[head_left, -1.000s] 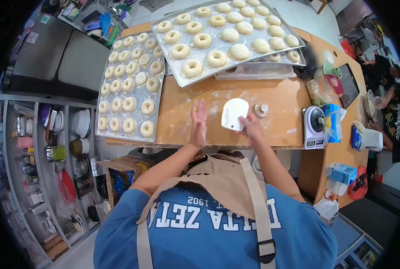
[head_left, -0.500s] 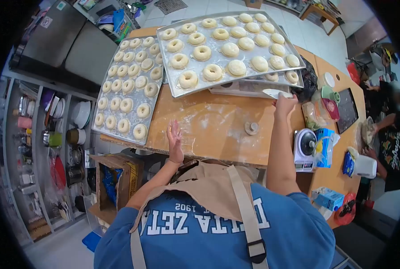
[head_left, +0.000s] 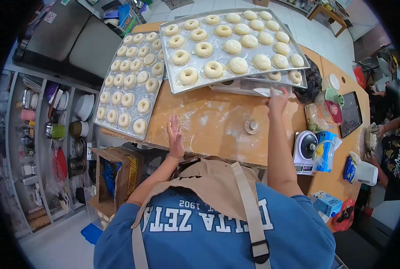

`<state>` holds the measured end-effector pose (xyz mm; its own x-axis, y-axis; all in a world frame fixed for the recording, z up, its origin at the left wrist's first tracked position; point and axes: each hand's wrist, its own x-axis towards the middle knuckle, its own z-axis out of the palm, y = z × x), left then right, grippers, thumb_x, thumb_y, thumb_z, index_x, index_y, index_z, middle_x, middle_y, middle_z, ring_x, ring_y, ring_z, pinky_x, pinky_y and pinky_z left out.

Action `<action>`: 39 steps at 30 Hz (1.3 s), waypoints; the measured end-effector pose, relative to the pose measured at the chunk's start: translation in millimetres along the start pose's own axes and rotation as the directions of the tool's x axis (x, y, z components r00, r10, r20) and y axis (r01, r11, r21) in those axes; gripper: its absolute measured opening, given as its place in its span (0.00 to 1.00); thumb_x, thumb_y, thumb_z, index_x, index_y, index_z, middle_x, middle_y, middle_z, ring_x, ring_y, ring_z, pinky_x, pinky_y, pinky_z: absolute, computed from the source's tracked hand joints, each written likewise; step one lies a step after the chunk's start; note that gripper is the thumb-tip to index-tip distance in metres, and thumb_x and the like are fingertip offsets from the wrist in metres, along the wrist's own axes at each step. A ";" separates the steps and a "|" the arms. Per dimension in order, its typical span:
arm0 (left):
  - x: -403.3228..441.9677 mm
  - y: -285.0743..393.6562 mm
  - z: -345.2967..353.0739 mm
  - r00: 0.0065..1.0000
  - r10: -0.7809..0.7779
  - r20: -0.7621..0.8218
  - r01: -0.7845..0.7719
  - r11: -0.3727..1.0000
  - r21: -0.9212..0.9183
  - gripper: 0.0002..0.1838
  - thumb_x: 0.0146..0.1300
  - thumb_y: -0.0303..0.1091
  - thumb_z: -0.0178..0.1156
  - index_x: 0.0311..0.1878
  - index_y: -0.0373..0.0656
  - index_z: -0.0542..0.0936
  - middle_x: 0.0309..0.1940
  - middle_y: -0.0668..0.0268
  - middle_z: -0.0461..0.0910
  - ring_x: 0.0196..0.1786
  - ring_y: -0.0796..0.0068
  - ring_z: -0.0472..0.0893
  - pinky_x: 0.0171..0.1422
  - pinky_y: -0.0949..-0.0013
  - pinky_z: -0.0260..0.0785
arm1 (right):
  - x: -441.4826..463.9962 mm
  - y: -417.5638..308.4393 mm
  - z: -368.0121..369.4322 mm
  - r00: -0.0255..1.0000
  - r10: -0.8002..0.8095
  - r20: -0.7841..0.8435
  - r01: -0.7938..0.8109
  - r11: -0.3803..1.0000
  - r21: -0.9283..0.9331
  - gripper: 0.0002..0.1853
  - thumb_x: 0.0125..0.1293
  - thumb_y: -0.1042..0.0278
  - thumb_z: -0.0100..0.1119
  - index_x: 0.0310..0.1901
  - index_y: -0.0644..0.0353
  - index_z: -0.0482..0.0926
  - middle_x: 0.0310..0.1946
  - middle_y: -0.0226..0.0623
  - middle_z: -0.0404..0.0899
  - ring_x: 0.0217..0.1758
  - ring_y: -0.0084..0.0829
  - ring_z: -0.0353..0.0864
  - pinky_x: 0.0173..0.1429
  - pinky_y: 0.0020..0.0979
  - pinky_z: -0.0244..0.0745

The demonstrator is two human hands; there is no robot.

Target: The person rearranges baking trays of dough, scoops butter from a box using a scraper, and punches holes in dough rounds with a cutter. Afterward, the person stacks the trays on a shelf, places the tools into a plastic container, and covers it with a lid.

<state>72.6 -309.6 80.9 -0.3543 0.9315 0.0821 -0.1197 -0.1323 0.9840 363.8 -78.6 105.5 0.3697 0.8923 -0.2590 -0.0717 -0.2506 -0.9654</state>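
My left hand (head_left: 175, 138) is raised over the front edge of the wooden table, fingers stretched out and holding nothing. Its palm and fingers look floury. My right hand (head_left: 278, 101) reaches across the table and grips a flat white scraper (head_left: 262, 92), which points left just below the stacked trays. A small round metal cutter (head_left: 251, 126) stands on the floured tabletop, left of my right forearm. Beyond it, a large metal tray (head_left: 227, 60) carries rows of dough rings and rounds, overlapping another tray. At the left lies a second tray (head_left: 133, 101) of dough rings.
On the right are a kitchen scale (head_left: 304, 167) with a dark-lidded container, a blue box (head_left: 326, 150), plastic containers (head_left: 325, 107) and a dark tablet (head_left: 351, 114). Another person's hands (head_left: 374, 143) work at a bowl at the far right. A cardboard box (head_left: 115, 179) stands below left.
My right hand has shifted slightly left and down, and more of the white scraper shows to its left. My left hand stays raised. The view has tilted a little.
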 end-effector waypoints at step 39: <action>66.3 10.5 17.8 0.876 -0.313 -0.367 0.269 0.949 -0.166 0.41 0.59 0.37 0.60 0.67 0.42 0.45 0.68 0.54 0.47 0.71 0.61 0.49 0.69 0.59 0.46 | 111.8 49.2 52.5 0.528 0.475 0.704 0.786 0.039 -0.616 0.22 0.62 0.57 0.41 0.47 0.65 0.76 0.53 0.50 0.72 0.57 0.46 0.71 0.61 0.38 0.63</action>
<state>64.4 -243.2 99.5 -0.6135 0.7330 -0.2939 -0.3626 0.0692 0.9294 352.9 28.5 27.5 -0.4909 0.6168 -0.6153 0.8590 0.4605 -0.2237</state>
